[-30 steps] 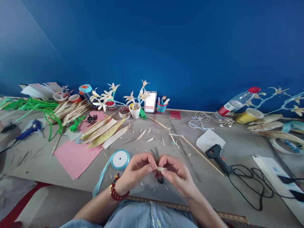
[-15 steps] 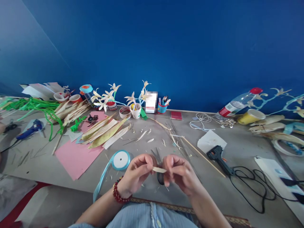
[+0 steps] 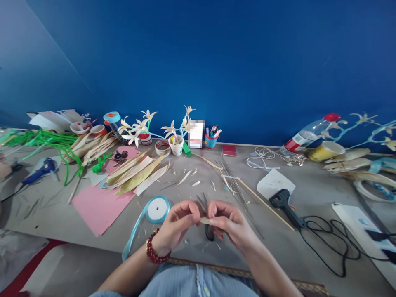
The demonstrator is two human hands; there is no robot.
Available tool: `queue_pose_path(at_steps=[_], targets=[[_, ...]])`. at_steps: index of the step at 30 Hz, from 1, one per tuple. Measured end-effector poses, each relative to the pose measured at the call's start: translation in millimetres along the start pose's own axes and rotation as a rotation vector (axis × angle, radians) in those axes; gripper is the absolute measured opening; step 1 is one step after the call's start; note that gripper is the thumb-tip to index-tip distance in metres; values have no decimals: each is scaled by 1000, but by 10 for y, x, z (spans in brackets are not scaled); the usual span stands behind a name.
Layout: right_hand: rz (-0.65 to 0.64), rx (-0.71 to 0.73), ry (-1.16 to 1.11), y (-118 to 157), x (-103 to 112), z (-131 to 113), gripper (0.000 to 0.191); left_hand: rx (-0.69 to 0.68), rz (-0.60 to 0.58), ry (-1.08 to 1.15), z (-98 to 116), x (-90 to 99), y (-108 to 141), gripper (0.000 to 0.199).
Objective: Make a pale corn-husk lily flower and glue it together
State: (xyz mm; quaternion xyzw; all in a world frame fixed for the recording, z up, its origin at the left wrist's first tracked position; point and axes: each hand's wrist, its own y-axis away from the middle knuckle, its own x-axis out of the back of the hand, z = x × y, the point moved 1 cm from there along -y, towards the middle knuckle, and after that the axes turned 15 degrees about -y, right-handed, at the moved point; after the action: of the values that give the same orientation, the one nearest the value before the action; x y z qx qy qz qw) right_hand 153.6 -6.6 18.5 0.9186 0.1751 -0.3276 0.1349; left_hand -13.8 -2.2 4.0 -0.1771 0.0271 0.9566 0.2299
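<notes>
A small pale petal-shaped strip [image 3: 204, 221], like a cut piece of corn husk, is stretched between my two hands above the table. My left hand [image 3: 182, 220], with a red bead bracelet at the wrist, pinches its left end between thumb and fingers. On the other end, the thumb and fingers of my right hand [image 3: 227, 220] are closed. Scissors [image 3: 209, 234] lie on the table beneath, partly hidden by the hands. A roll of light blue ribbon [image 3: 157, 209] lies left of my left hand, its loose end trailing toward the table's front edge.
Corn husks [image 3: 139, 173] lie on pink paper [image 3: 102, 208] at left. A black glue gun [image 3: 286, 208] with a looped cord is at right. Thin wires and a stick [image 3: 266, 202] lie beyond my right hand. Husk flowers [image 3: 140, 126] stand along the wall, near a pen cup [image 3: 211, 141].
My right hand has moved left and its fingers have closed on the right end of the petal-shaped strip. My left hand has stayed almost still.
</notes>
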Motion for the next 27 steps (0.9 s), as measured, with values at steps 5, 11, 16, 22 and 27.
queue_pose_path(at_steps=[5, 11, 16, 22, 27], targets=[[-39, 56, -356, 9, 201, -7, 18, -44, 66, 126, 39, 26, -24, 20], [6, 79, 130, 44, 111, -22, 24, -34, 68, 14, -15, 82, -3, 20], [7, 22, 281, 14, 49, -24, 27, -25, 69, -206, -84, 170, 34, 18], [65, 311, 956, -358, 402, -186, 19, -103, 364, -617, -124, 362, 83, 20], [65, 386, 1173, -960, 753, -163, 13, -82, 583, -646, -182, 521, 242, 21]])
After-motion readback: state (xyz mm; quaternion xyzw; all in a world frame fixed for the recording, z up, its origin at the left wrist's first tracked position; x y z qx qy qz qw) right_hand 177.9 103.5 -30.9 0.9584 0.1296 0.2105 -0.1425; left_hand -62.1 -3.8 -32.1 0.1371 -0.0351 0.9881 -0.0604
